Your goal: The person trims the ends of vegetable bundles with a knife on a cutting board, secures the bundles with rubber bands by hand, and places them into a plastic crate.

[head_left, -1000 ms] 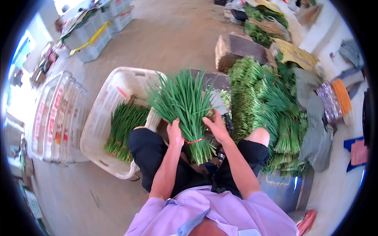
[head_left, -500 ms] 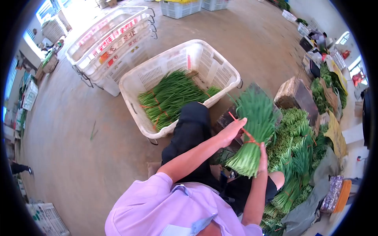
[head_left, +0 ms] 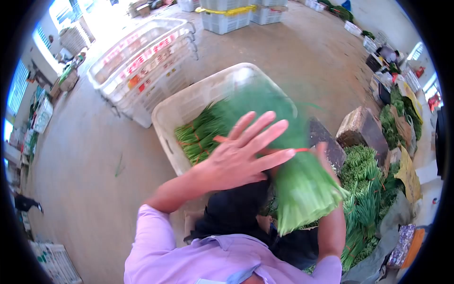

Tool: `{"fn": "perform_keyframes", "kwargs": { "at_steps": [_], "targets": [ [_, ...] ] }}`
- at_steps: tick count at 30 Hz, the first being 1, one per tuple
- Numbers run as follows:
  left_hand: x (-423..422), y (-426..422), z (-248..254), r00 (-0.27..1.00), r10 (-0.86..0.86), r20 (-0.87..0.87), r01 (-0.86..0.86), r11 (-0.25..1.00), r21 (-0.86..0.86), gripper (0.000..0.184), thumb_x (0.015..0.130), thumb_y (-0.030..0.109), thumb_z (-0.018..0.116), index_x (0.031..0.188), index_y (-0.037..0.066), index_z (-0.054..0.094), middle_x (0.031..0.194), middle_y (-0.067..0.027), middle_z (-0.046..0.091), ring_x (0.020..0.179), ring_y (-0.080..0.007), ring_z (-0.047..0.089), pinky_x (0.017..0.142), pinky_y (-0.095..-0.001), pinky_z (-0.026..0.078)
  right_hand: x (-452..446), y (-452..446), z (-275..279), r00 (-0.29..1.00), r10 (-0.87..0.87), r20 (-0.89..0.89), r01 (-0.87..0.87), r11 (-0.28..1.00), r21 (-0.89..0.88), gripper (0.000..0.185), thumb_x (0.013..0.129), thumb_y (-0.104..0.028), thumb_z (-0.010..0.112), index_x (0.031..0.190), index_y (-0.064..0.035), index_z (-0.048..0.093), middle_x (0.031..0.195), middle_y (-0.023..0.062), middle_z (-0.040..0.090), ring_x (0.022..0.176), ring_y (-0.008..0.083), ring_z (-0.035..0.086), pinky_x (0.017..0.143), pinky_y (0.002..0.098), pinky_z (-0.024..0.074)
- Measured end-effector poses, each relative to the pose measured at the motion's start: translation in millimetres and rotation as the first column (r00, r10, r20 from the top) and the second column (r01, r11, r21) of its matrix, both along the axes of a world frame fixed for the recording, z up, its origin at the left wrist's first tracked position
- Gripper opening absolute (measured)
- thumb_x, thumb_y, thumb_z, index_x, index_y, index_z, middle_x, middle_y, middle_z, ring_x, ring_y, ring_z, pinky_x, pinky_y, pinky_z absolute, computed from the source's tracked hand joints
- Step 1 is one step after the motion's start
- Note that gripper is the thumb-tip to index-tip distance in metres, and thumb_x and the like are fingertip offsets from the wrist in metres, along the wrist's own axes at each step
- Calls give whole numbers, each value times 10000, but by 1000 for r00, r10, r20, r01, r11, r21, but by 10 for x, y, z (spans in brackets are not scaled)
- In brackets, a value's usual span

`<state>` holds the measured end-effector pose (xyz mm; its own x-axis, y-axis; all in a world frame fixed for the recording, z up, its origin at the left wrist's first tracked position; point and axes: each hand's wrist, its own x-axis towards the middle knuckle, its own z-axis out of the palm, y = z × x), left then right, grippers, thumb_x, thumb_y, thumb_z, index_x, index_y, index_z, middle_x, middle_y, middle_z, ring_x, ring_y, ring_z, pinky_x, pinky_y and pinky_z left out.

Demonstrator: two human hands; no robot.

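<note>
A thick bundle of green chives with pale cut stems is raised in front of me, its leafy end smeared by motion. My right hand grips the bundle from its right side, mostly hidden behind the stems. Around the middle runs a red-orange tie. My left hand is spread open at the bundle's left, with its thumb tip close to the tie; whether it touches cannot be told. Beyond, a white plastic crate holds several tied chive bundles, partly covered by my hand and the raised bundle.
Stacked white crates stand behind, at the left. On my right lies a heap of loose and tied greens, with a wooden block beside it. More crates stand at the back.
The bundle has come up and nearer to the camera, its leaves swinging left over the crate. My left hand has let go of the tie area and its fingers have spread. The view has shifted slightly.
</note>
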<state>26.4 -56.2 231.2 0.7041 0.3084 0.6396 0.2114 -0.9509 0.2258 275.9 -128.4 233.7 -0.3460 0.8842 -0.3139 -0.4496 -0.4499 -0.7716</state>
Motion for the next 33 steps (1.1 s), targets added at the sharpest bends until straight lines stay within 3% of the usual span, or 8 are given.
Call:
{"fn": "perform_keyframes", "kwargs": {
  "at_steps": [3,5,7,16,24,26,29,33],
  "targets": [
    [-242,302,63,993,-22,-114,18,999,-31,663,731,236,823,1336,121,576,1374,-160,594,1401,-349,456,1183,-544,290,169,460,-597,953,290,93,-292,956,11,951,946,-758,349,1427,55,465,1326,173,624,1189,245,625,1056,418,473],
    [-376,512,-106,977,72,-199,-145,913,-381,839,583,196,847,1349,19,552,1297,-181,628,1280,-344,569,1098,-458,427,111,630,-787,998,-62,-12,60,986,-158,970,940,-777,306,1415,50,475,1199,187,682,1078,260,686,909,413,574],
    [-455,873,-554,955,179,-238,-294,698,-653,886,586,162,835,1384,-20,494,1213,-192,657,1185,-287,631,1019,-367,478,695,660,-1540,859,405,-315,-384,914,128,979,940,-781,271,1438,45,442,1078,205,701,909,258,732,674,351,627],
    [24,3056,-3047,738,219,-638,-642,517,-566,829,578,305,847,1282,2,533,1129,-237,682,1083,-392,651,941,-444,506,1677,-1023,-1872,978,-181,-109,167,978,-123,1041,883,-790,444,1470,66,364,1026,277,675,840,312,731,548,338,609],
    [1276,3337,-5809,867,304,-394,-495,607,-622,744,612,311,903,1277,140,616,1251,-164,638,1150,-364,610,951,-468,509,1649,-1859,-1476,887,-462,2,451,866,-215,1054,850,-693,639,1487,82,316,1082,228,670,919,262,717,674,312,609],
    [1326,3230,-5477,804,322,-500,-595,438,-674,665,638,230,877,1233,120,600,1246,-157,635,1166,-383,591,971,-479,475,1660,-2081,-1427,851,-525,22,517,829,-211,1019,860,-671,646,1463,94,347,1059,208,670,902,243,716,683,300,601],
    [1099,3455,-5667,859,226,-459,-503,544,-672,760,705,238,821,1358,55,477,1231,-197,618,1177,-409,572,1002,-470,443,1725,-2277,-1436,750,-662,15,659,744,-114,527,973,-447,633,1113,61,612,761,115,657,615,174,633,546,273,498],
    [1174,3379,-5483,828,249,-503,-542,587,-602,793,740,273,825,1391,27,444,1253,-240,599,1213,-422,546,1024,-472,427,2028,-2569,-1308,405,-912,71,910,409,62,318,1005,-300,616,807,-58,558,582,-2,476,502,103,438,470,251,341]
  ]
}}
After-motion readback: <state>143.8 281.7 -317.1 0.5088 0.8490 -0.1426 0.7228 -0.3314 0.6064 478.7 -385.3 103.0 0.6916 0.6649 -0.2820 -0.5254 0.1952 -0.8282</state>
